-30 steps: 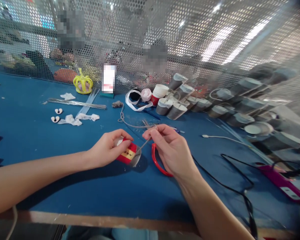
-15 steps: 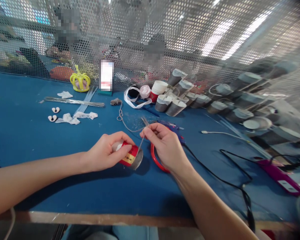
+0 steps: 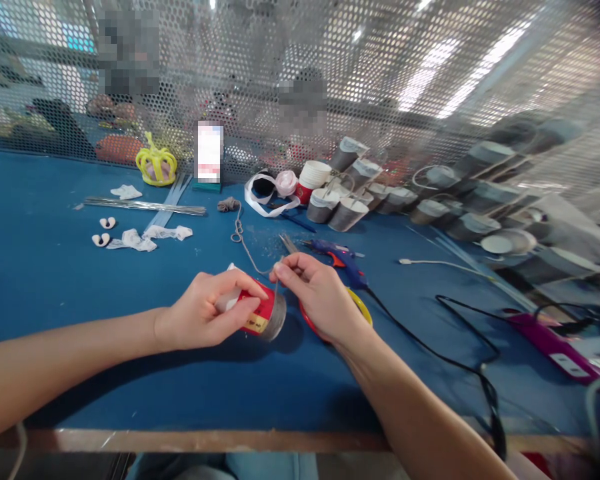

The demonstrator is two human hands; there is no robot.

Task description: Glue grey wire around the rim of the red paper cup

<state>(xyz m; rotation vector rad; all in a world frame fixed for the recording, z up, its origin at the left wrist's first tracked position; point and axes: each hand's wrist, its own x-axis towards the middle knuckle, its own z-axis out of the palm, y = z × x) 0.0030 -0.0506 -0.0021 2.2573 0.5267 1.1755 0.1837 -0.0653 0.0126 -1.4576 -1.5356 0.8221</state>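
Observation:
My left hand [image 3: 217,310] grips a red paper cup [image 3: 263,308] lying tilted on its side, its end wrapped in grey yarn. Between thumb and fingers, my right hand [image 3: 317,290] pinches the grey yarn [image 3: 250,255] close to the wrapped end. From there the strand runs back to a small grey bundle [image 3: 228,205]. Under and behind my right hand lie scissors [image 3: 361,308] with red and yellow handles, partly hidden. A blue glue gun [image 3: 341,260] rests just beyond that hand.
Several grey-wrapped cups [image 3: 349,213] stand at the back right before a perforated metal screen [image 3: 260,60]. A purple power strip [image 3: 550,343] and black cable [image 3: 420,350] lie on the right. Metal wires [image 3: 145,205], white lace [image 3: 133,240] and a yellow crown-shaped piece [image 3: 156,165] are left.
My right hand has moved slightly left and down with the yarn, closer to the cup. The cup has turned a little in my left hand, and more of the scissors and glue gun shows.

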